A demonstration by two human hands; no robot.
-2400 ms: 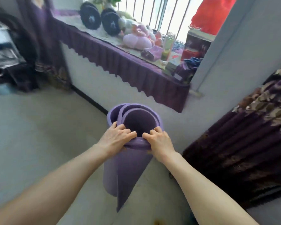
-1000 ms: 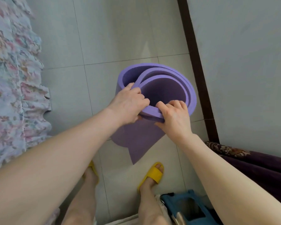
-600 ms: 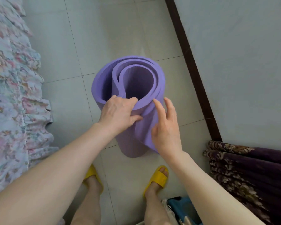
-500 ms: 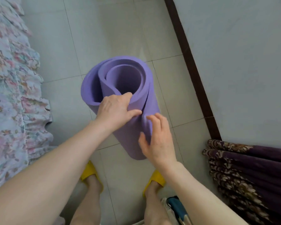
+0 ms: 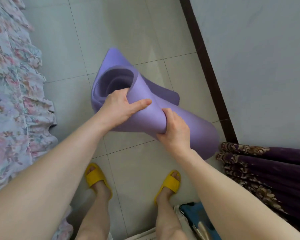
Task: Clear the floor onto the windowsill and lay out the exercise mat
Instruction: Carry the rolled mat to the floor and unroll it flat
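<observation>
Mat (image 5: 185, 118) tilted over bare tile left of the baseboard (image 5: 208, 73); my left hand (image 5: 119, 108) grips its rim, right hand (image 5: 176, 131) clamps its fold.

Single head-worn wide-angle view — aimed steeply downward from standing height, close over both forearms — covering the tiled floor (image 5: 132, 28), the wall (image 5: 260, 58) at right, feet at the lower edge.

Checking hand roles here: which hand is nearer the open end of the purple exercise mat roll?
Left. The left hand grips the rim of the exercise mat at its open end; the right hand holds the loose outer flap further down the roll.
</observation>
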